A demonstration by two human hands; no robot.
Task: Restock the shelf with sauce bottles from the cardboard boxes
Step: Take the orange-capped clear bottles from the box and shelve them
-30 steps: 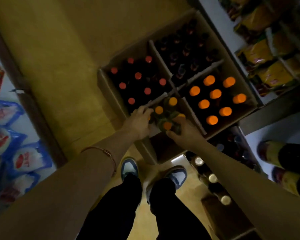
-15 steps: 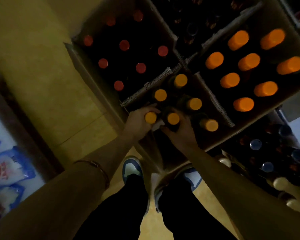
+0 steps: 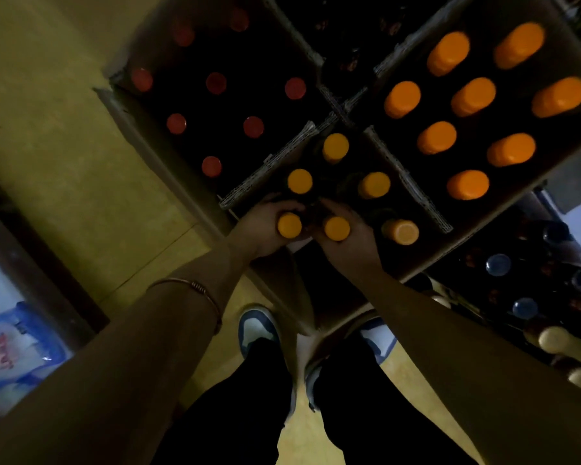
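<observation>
Nearest, the person's dark trousers and blue-and-white shoes (image 3: 258,327) stand on the yellowish floor (image 3: 64,162), right against the near edge of the cardboard boxes. Both arms reach down into the closest box (image 3: 413,263). The left hand (image 3: 265,229), with a thin bracelet (image 3: 195,286) on that forearm, curls its fingers around the neck of a yellow-capped sauce bottle (image 3: 289,225). The right hand (image 3: 349,236) grips a second yellow-capped bottle (image 3: 336,228) just beside it. Four more yellow caps stand behind these in the same box. Further back, on the left, a box holds red-capped bottles (image 3: 215,82); on the right, another holds larger orange-capped bottles (image 3: 473,96). At the right edge, blue-capped bottles (image 3: 498,264) sit low in the shadows.
</observation>
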